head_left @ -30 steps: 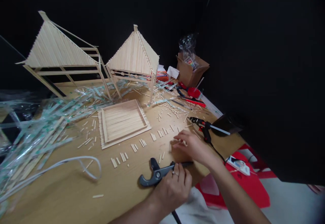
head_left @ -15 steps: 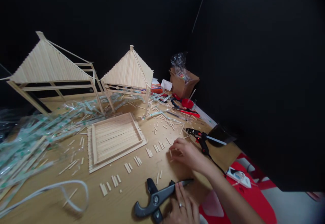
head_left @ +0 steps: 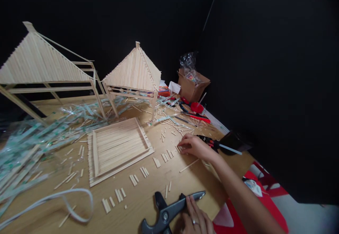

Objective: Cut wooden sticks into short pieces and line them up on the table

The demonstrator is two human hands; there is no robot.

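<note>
My left hand [head_left: 197, 220] lies at the bottom with its fingers over a dark grey hand cutter [head_left: 172, 211], gripping it against the table; its lower part is cut off by the frame edge. Further up, my right hand [head_left: 194, 147] is closed, fingertips down on a short wooden stick [head_left: 178, 149] at the far end of a row. That row is made of small groups of cut wooden sticks [head_left: 144, 172] running diagonally over the table. Below my right hand lies one longer thin stick [head_left: 189, 165]. Two short sticks [head_left: 168, 189] lie just above the cutter.
A flat stick-built tray [head_left: 120, 145] lies left of the row. Behind it stand two stick-built roofed frames [head_left: 132, 69] [head_left: 45, 60]. Plastic wrappers [head_left: 58, 128] cover the left side. A glue gun [head_left: 215, 144] lies right, partly hidden, with a cardboard box [head_left: 192, 85] behind.
My right hand has moved up and slightly right, its fingertips now at the row's far end. The longer stick has come into sight below it. The view has shifted; my left hand stays on the cutter.
</note>
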